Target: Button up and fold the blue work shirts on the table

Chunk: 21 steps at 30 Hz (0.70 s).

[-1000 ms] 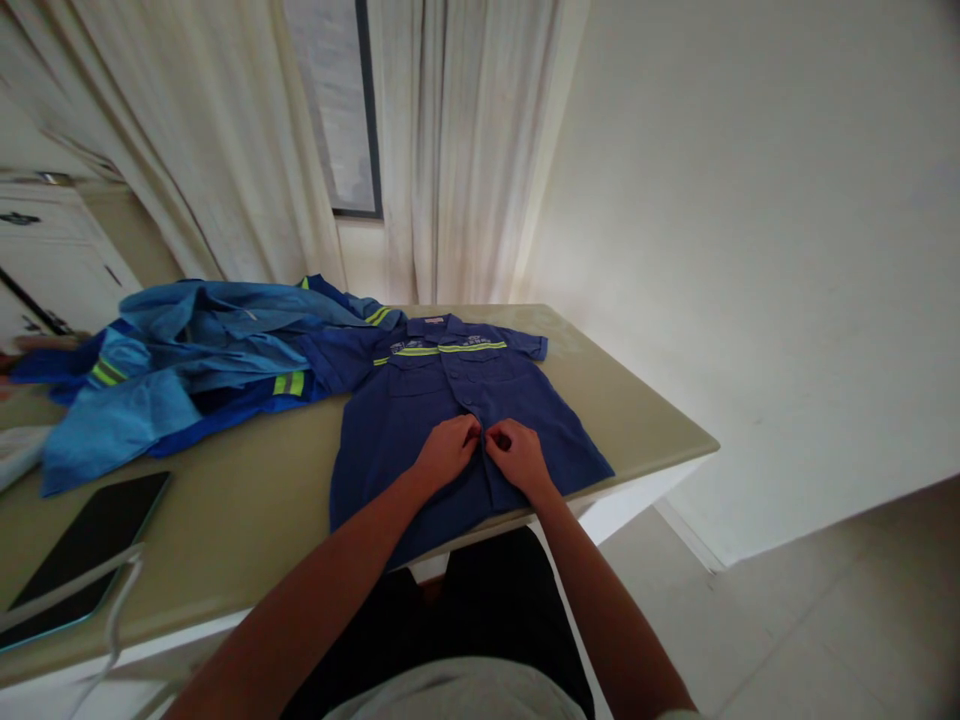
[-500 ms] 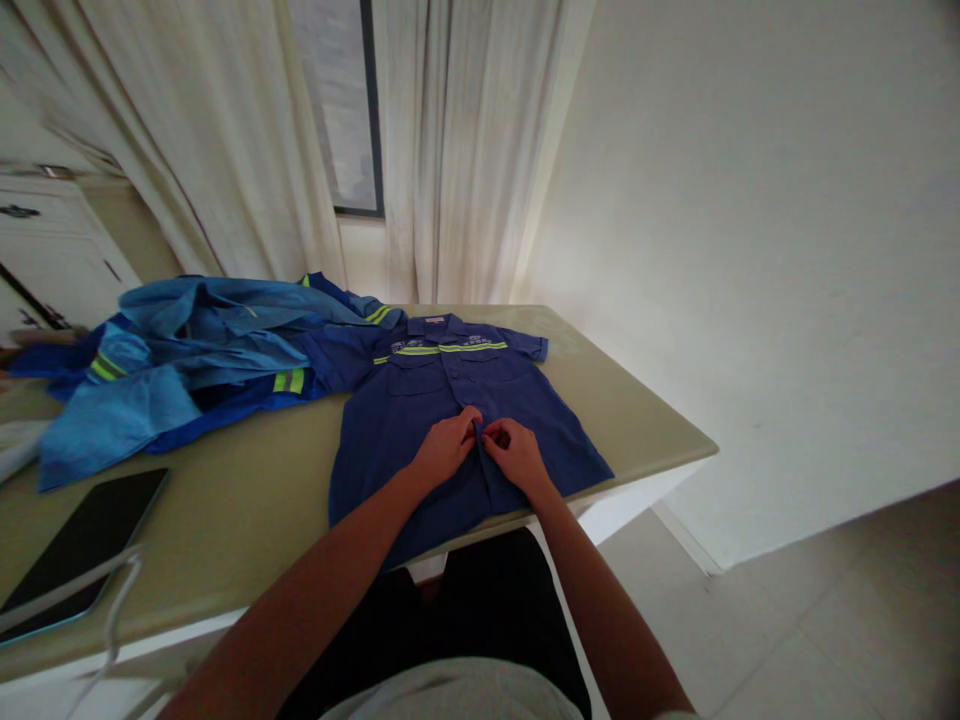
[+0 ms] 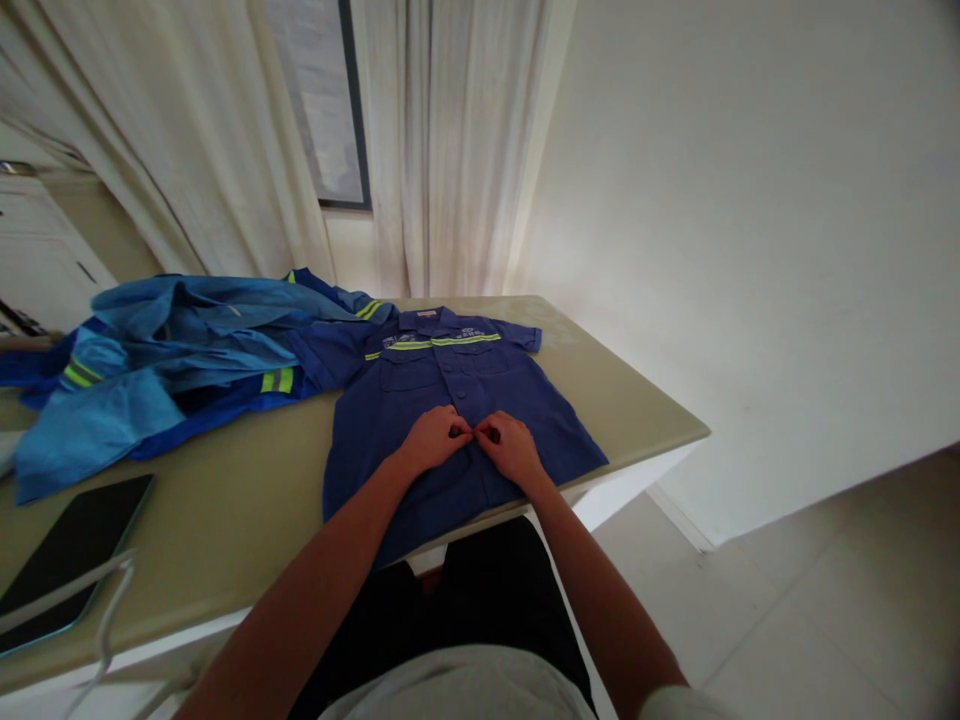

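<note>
A dark blue short-sleeved work shirt (image 3: pixel 409 400) lies front up on the table, its collar away from me. Yellow reflective stripes cross its chest, and buttons show down the upper front. My left hand (image 3: pixel 435 438) is closed in a pinch at the front placket, just below the chest pockets. Right beside it, fingertips nearly touching, my right hand (image 3: pixel 510 445) pinches the same edge of the shirt. Whatever button sits between the fingertips is hidden.
A heap of light and dark blue work clothes (image 3: pixel 202 350) with reflective bands lies left of the shirt. A black tablet (image 3: pixel 67 550) and a white cable (image 3: pixel 124 590) are at the near left of the table (image 3: pixel 232 520). A wall (image 3: pixel 712 250) rises at right.
The raised placket between my hands has gone down flatter, and both hands' fingertips have come together. My view has shifted slightly to the right.
</note>
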Available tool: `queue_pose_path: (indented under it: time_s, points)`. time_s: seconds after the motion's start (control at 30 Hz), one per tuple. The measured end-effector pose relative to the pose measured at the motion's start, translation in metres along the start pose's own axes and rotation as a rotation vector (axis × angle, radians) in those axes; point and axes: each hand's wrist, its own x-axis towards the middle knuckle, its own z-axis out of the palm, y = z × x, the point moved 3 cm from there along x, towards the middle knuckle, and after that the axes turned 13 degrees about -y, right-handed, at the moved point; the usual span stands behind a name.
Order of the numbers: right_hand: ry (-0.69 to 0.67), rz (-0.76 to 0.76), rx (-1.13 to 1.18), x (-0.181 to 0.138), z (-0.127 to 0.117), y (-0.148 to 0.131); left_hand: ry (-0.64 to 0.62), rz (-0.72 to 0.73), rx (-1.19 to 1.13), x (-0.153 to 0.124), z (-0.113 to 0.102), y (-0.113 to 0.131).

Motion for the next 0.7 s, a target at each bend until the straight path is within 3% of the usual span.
queue_pose_path:
  time_s: [0.2, 0.4, 0.57, 0.7]
  points:
    - [-0.045, 0.057, 0.249, 0.011, 0.003, 0.017, 0.037, 0.037, 0.234, -0.005, -0.002, 0.018]
    - [0.014, 0.081, 0.352, 0.013, 0.004, 0.021, 0.083, 0.048, 0.426, -0.006, 0.001, 0.041]
    - [0.136, 0.078, 0.373, 0.01, -0.003, 0.017, 0.108, 0.028, 0.41, -0.002, 0.008, 0.035]
    - [0.224, 0.046, 0.42, 0.004, -0.01, 0.014, 0.092, 0.089, 0.186, 0.0, 0.012, 0.021]
